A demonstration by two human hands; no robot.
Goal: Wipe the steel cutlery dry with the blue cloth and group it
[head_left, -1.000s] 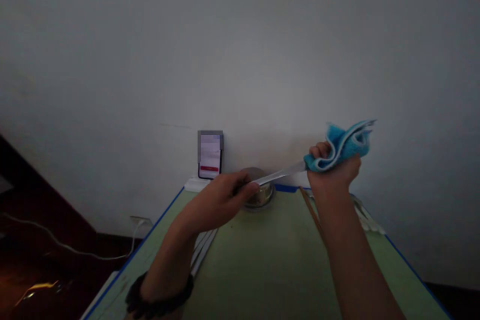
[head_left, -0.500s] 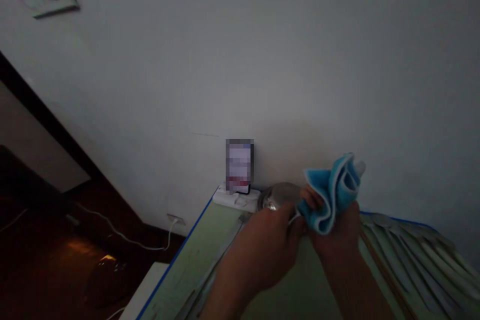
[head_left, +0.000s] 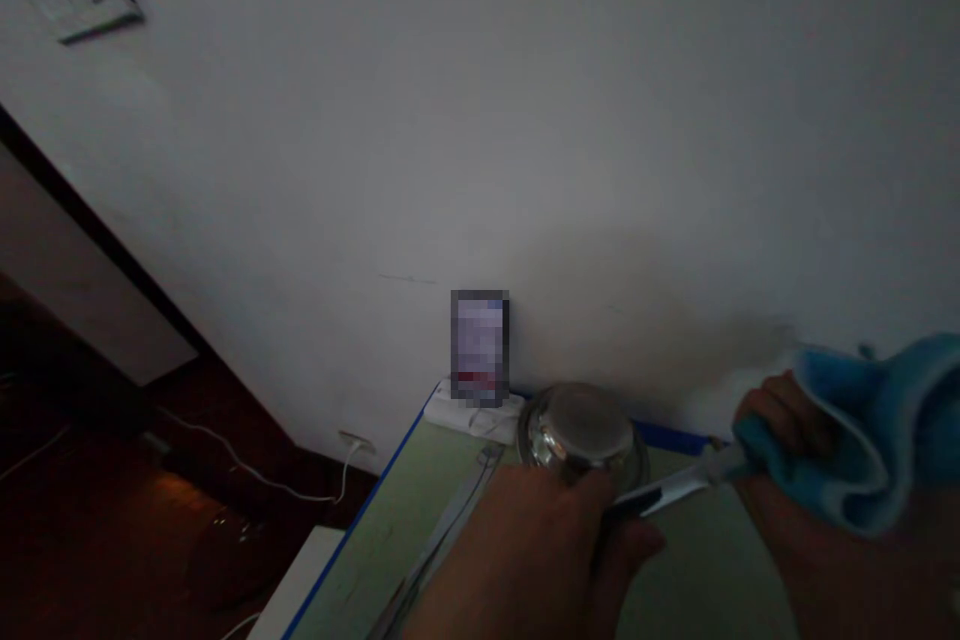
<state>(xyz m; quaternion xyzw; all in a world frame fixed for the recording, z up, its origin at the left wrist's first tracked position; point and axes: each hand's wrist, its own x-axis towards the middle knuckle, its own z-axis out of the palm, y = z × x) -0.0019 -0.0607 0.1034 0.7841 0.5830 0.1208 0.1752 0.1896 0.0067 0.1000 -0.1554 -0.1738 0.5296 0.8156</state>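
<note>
My left hand (head_left: 540, 540) is closed around the dark end of a slim silver utensil (head_left: 679, 487), whose exact kind I cannot make out. The utensil points right and slightly up, with a bare silver stretch between my hands. At its far end my right hand (head_left: 787, 420) grips a blue cloth (head_left: 862, 450) with pale edging, bunched around the fingers. The cloth hides that end of the utensil. Just behind my left hand sits a shiny metal bowl (head_left: 585, 425), seemingly upside down.
A phone (head_left: 480, 345) with a blurred screen leans upright by the wall on a white power strip (head_left: 472, 417). Long thin strips (head_left: 450, 520) lie along the left of the green, blue-edged tabletop (head_left: 405, 500). A white cable (head_left: 247, 475) runs to a wall socket (head_left: 356, 440).
My right hand and the cloth have moved right, away from my left hand. A silver stretch of the utensil now shows between them, and the bowl is less covered.
</note>
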